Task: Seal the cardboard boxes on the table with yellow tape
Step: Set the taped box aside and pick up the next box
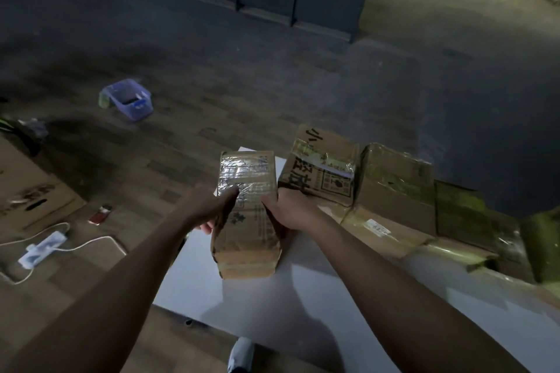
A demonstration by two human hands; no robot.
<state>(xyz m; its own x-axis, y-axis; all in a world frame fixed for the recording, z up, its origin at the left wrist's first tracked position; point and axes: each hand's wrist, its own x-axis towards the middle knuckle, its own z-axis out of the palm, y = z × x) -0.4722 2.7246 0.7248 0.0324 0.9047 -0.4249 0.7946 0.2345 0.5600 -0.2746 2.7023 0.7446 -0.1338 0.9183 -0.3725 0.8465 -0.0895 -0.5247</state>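
On the near-left part of the white table (303, 297), the narrow cardboard box (247, 230) lies lengthwise between both hands: the left hand (209, 209) clasps its left flank with the thumb over the glossy top, and the right hand (285, 212) wraps the right flank. This looks like the positioning step, with the taped boxes (394, 188) crowded just to the right. No roll of yellow tape shows anywhere, so the next move calls for freeing one hand to fetch it while the other steadies the box.
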